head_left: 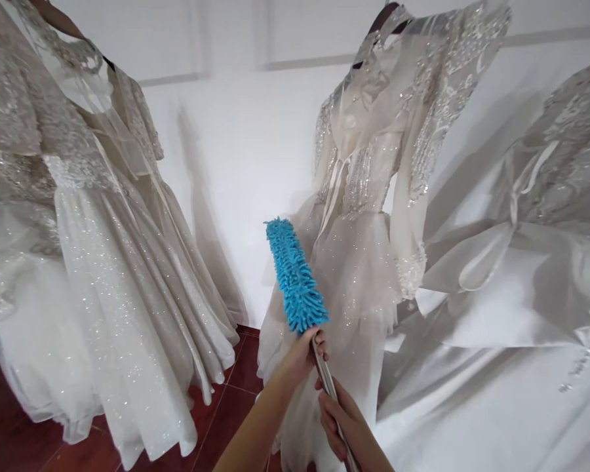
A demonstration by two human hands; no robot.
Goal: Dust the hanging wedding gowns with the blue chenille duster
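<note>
A duster (295, 275) with a fluffy blue head tilts up and to the left in front of me. My left hand (309, 349) is closed round its handle just below the blue head. Lower on the same metallic handle, my right hand (338, 414) is wrapped round it. Behind the duster hangs a white beaded gown (364, 262) with long sheer sleeves. The blue head overlaps the left side of its skirt in view; whether it touches the fabric I cannot tell.
On the left, glittery white gowns (128, 262) hang with hems near the dark red tiled floor (216, 419). At the right is another white gown (521, 282) with a large bow. A white panelled wall (236, 131) stands behind.
</note>
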